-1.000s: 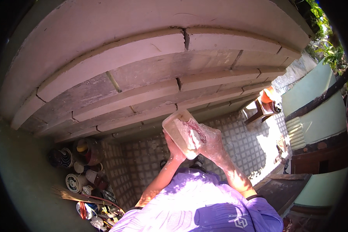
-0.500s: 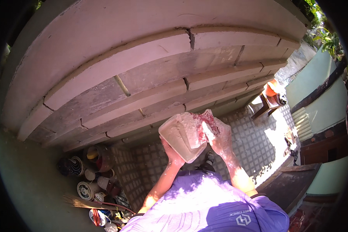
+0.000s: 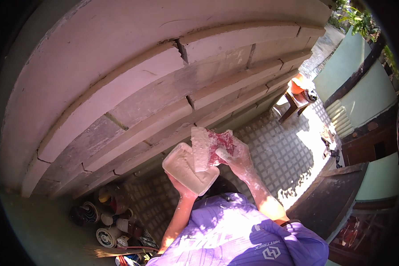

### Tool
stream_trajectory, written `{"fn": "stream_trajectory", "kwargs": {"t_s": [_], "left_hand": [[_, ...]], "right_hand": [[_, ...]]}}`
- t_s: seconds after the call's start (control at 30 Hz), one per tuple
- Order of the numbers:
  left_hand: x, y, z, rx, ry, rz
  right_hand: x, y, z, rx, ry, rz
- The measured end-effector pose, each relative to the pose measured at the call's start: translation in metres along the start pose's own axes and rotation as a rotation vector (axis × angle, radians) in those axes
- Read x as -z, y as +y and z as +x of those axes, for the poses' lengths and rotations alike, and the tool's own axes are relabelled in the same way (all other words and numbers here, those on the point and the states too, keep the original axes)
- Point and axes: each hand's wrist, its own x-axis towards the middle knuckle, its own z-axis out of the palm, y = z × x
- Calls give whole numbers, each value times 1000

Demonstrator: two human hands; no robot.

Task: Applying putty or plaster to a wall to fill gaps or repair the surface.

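My left hand (image 3: 181,188) grips a pale rectangular tub (image 3: 197,192) from below and the side. Wet, cream-coloured putty (image 3: 184,162) lies inside it. In my right hand (image 3: 238,158) is a red putty spreader (image 3: 221,142), with the thumb across its face. A thick layer of putty coats the spreader's wide edge, which is over the tub's right part; whether it touches the putty inside is hard to tell. White smears cover my right hand and forearm.
A stepped, pinkish wall (image 3: 150,73) with raised bands and gaps curves ahead. Buckets (image 3: 105,237) and a straw broom (image 3: 104,252) crowd the lower left. Toward the right stand a small wooden table (image 3: 292,105) with an orange container (image 3: 298,84) and a dark board (image 3: 328,199). The floor is checkered tile (image 3: 270,150).
The spreader has shifted toward the tub's far side and stands more upright, its putty-coated edge showing broadly. The view has turned, so the tub and both hands appear further left.
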Motion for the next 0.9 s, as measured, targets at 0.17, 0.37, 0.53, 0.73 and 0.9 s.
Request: {"fn": "stream_trajectory", "kwargs": {"t_s": [0.17,0.37,0.53,0.73,0.9], "left_hand": [[-27,-48,-16,250,466,-843],[-37,-85,-26,428,513,-1314],[-36,-120,-45,539,586,-1343],[-13,-105,-44,526,549,-1290],[6,-131,-65,608,662,-1250]], "right_hand": [[11,40,13,-157,-118,347],[30,45,48,-196,0,539],[51,71,94,-112,25,431],[27,59,133,118,48,175],[-19,31,161,551,367,-396]]}}
